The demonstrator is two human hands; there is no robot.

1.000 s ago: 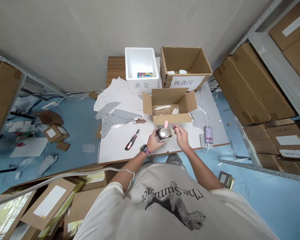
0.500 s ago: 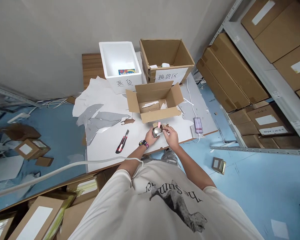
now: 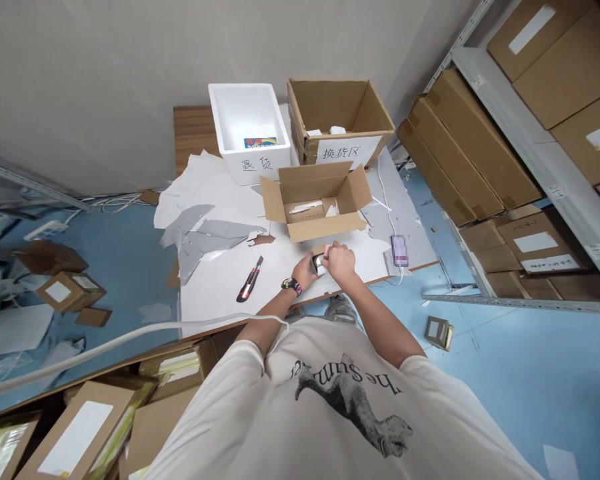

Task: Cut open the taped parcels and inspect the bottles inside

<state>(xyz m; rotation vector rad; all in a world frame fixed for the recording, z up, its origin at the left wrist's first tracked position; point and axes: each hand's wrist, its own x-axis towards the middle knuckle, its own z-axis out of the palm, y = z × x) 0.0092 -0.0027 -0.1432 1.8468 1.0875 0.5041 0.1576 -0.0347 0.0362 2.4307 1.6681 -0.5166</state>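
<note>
My left hand (image 3: 305, 272) and my right hand (image 3: 340, 262) meet low over the white sheet, both closed on a small shiny silver object (image 3: 319, 265). Most of that object is hidden by my fingers, and a bit of cardboard and pink shows around it. An open cardboard box (image 3: 313, 203) with white scraps inside stands just beyond my hands. A red and black utility knife (image 3: 249, 281) lies to the left of my left hand, apart from it.
White and grey sheet offcuts (image 3: 205, 233) cover the table. A white foam box (image 3: 249, 130) and a labelled cardboard box (image 3: 337, 120) stand at the far end. Shelves of cartons (image 3: 473, 153) rise on the right, and cartons (image 3: 75, 437) pile up at lower left.
My right hand has closed in over the silver object, hiding most of it and the pink piece. The hands are nearer together, and the view has shifted slightly.
</note>
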